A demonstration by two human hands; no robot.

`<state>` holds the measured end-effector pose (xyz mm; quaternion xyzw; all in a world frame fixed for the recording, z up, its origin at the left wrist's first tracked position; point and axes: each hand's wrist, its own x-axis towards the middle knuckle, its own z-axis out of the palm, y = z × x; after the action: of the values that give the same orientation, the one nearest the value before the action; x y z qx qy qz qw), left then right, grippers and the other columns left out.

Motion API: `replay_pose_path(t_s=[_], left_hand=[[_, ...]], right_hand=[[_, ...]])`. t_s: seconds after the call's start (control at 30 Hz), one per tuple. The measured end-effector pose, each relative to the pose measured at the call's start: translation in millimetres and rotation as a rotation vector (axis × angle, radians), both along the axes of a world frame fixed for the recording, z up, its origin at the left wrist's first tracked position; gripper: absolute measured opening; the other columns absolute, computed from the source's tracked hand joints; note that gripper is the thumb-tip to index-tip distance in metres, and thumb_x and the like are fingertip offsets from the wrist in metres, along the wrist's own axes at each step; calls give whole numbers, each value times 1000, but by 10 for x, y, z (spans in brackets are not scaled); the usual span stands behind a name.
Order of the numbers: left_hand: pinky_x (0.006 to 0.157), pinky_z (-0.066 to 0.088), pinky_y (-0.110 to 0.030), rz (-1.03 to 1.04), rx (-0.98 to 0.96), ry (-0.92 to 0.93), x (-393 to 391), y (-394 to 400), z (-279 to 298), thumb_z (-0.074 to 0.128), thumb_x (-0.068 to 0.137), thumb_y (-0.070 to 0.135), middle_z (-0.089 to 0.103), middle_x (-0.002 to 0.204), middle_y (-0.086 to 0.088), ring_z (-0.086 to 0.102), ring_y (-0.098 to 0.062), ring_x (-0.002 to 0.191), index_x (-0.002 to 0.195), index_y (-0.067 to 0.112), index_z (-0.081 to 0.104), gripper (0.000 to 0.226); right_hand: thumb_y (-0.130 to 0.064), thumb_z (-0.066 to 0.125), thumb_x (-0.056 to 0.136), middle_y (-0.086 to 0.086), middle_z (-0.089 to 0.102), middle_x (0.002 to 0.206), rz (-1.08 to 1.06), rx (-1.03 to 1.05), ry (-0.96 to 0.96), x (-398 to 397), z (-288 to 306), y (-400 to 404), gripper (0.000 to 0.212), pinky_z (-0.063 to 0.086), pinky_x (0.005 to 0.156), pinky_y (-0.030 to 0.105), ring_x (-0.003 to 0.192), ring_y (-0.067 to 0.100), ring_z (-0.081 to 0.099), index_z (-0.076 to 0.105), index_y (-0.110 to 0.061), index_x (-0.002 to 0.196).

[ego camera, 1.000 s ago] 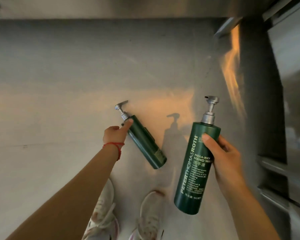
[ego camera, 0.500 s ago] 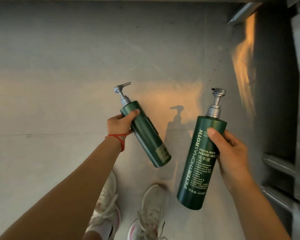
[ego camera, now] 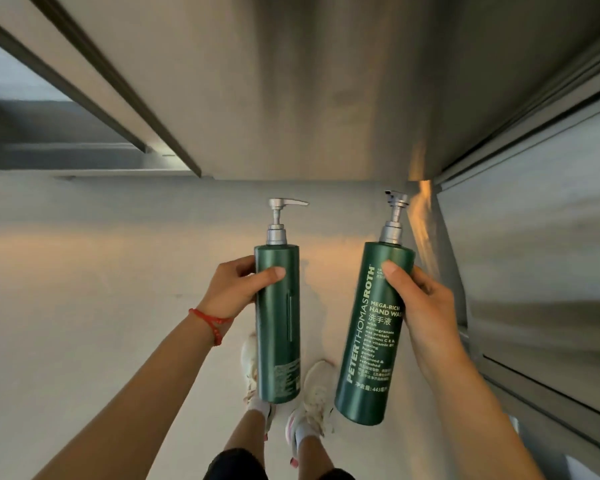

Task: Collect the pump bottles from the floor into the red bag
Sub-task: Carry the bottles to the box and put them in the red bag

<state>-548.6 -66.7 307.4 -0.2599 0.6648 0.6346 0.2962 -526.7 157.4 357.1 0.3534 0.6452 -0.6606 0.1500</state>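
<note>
Nearest the camera: white sneakers (ego camera: 312, 393) on the pale floor (ego camera: 84, 306), both forearms reaching fwd over them. Red string bracelet (ego camera: 212, 323) on the left wrist.

Change vs half a sec ago: the left bottle (ego camera: 278, 323) was tilted, held low near the floor; now it's lifted and upright, level w/ the right bottle (ego camera: 374, 334). View has also swung up, cabinet fronts (ego camera: 291, 81) fill the top. Means both pickups look done; next step is prob. the carry to the red bag, which isn't in view.

Left hand (ego camera: 234, 289): fingers closed round the upper body of the left bottle, thumb across the front, pump up. Right hand (ego camera: 423, 303): fingers wrapped round the labelled right bottle near its shoulder, thumb on the label, bottle leaning slightly. Both bottles off the floor, just apart, not touching.
</note>
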Motion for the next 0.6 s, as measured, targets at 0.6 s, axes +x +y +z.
replay_pose_path(t_s=[0.6], left_hand=[[52,50,-19,342,21,381,547,-644,3387,69,76,14,69,59,10,64,-4,60,79,16,66,5]], right_hand=[[-22,67,78,0,69,72,181,-12,261,115,3212,-876,7,50,55,16,59,8,63,69,-16,79]])
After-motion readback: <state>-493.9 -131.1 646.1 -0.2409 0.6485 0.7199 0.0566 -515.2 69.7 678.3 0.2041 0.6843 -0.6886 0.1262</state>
